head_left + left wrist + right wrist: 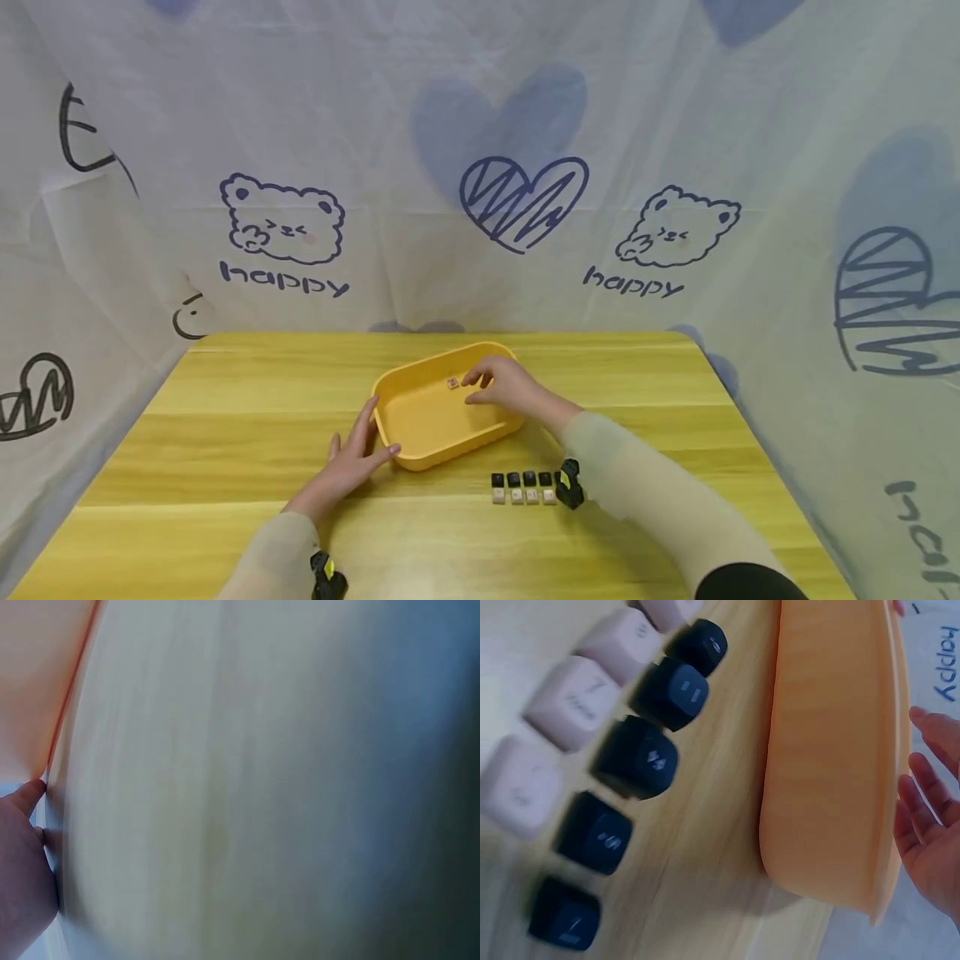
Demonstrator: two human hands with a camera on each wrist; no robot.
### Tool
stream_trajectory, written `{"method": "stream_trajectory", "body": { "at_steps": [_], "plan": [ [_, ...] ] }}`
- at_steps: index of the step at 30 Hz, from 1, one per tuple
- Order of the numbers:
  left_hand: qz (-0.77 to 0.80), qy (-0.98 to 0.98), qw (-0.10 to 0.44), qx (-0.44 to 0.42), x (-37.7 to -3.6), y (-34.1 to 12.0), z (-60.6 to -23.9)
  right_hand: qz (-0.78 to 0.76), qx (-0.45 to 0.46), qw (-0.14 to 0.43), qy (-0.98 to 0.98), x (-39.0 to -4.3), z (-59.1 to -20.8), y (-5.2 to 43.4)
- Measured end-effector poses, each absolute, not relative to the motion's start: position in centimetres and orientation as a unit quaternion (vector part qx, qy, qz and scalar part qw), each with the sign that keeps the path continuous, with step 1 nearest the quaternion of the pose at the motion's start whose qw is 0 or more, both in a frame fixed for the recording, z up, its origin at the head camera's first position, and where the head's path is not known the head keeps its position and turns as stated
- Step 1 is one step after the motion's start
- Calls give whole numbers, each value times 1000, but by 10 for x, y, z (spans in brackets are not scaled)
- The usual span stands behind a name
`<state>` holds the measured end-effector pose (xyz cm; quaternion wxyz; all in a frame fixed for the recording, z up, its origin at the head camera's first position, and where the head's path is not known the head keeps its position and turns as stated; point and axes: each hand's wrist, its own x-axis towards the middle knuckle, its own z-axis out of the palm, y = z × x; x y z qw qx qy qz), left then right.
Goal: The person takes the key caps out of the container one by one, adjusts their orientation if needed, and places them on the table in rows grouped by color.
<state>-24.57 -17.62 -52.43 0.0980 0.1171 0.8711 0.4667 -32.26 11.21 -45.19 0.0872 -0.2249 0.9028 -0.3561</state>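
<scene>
On the wooden table (225, 392), near its middle, sits a yellow plastic tray (435, 417); my left hand (352, 462) rests against its near-left corner with fingers straight and relaxed, steadying the wall rather than gripping it. My right hand (506, 387) reaches over the tray's far right rim, fingertips just beside a small light keycap (453, 383) that lies on the tray floor; whether the fingers pinch it or have let it go I cannot tell, though they appear loosely curled above it. Just in front of the tray, close to my right forearm, stands a row of keycaps (522, 487), dark ones behind and pale ones in front, shown blurred in the right wrist view as dark keycaps (634, 757) beside pale keycaps (570, 697). By my judgement the step in hand is the placing of one keycap in the tray; the next move calls for drawing the right hand back over the rim to the row and pinching a single cap without disturbing its neighbours.
</scene>
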Motion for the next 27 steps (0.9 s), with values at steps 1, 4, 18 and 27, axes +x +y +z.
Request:
{"method": "stream_trajectory", "body": {
  "at_steps": [1, 4, 18, 27],
  "plan": [
    [468, 870, 99, 117, -246, -176, -525, -358, -224, 92, 902, -325, -453, 110],
    [473, 868, 100, 117, -245, -175, -527, -363, -214, 107, 900, -332, -457, 105],
    [469, 870, 104, 112, -247, -178, -530, -318, -245, 163, 901, -367, -471, 91],
    [471, 868, 111, 112, -246, -178, -527, -312, -252, 194, 895, -378, -479, 84]
  ]
}}
